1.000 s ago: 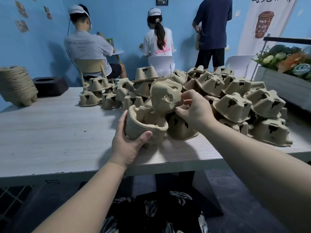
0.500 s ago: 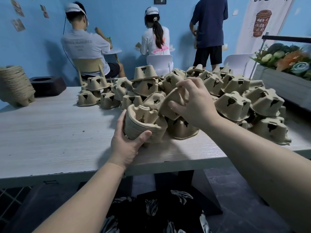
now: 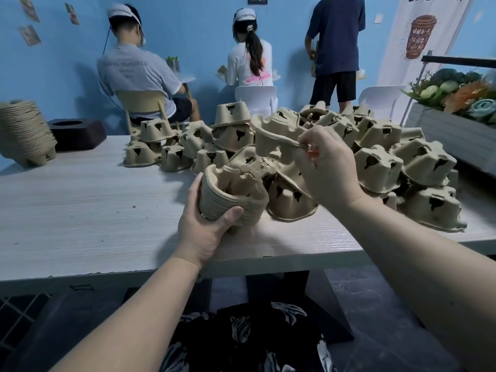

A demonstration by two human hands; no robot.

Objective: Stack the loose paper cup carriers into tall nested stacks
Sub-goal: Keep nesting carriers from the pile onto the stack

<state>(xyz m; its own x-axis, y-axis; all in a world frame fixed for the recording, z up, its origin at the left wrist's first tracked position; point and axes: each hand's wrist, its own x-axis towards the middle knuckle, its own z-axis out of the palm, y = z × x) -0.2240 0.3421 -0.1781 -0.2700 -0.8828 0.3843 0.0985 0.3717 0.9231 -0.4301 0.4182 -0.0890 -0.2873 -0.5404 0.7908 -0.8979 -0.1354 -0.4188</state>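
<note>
My left hand (image 3: 204, 230) grips a short nested stack of brown pulp cup carriers (image 3: 230, 196), tilted with its open side up, near the table's front edge. My right hand (image 3: 326, 170) pinches the rim of a single loose carrier (image 3: 273, 135) and holds it lifted above the heap, just right of and behind the stack. A big heap of loose carriers (image 3: 381, 167) lies upside down across the middle and right of the table. A tall finished stack (image 3: 25, 134) stands at the far left.
The pale wooden table (image 3: 80, 200) has bare surface on its left half. A dark block with a round hole (image 3: 76, 132) sits beside the tall stack. Three people with chairs are behind the table. A planter box with flowers (image 3: 456, 116) stands at the right.
My right hand has pulled back to the right from the stack in my left hand and now pinches a loose carrier by its rim. The left hand has kept its hold.
</note>
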